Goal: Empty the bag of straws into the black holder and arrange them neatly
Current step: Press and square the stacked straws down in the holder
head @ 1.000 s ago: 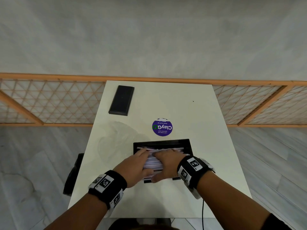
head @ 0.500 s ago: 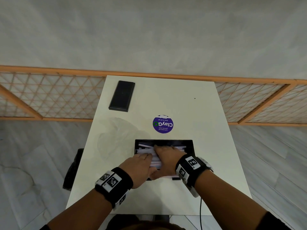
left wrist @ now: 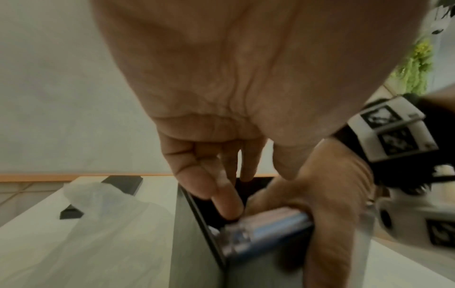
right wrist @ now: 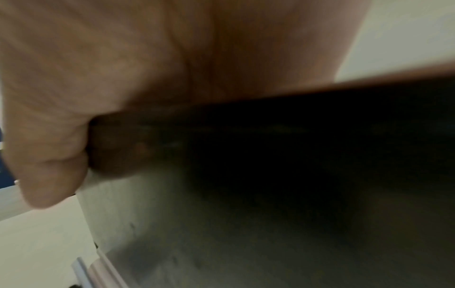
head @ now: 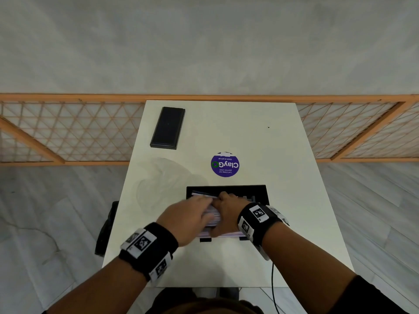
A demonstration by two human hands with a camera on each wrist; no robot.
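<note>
Your left hand (head: 190, 217) and right hand (head: 229, 207) lie over straws (head: 212, 217) piled in the black holder (head: 258, 191) on the table (head: 272, 155); right fingers curl round a bundle, left fingers point down, gripping nothing. Press ends flush. Hands hide most straws; the empty bag (head: 163, 177) is faint

bare table (head: 283, 155) right of holder (head: 260, 191), crumpled bag (head: 163, 180) close on its left, sticker (head: 225, 164) just behind
</note>
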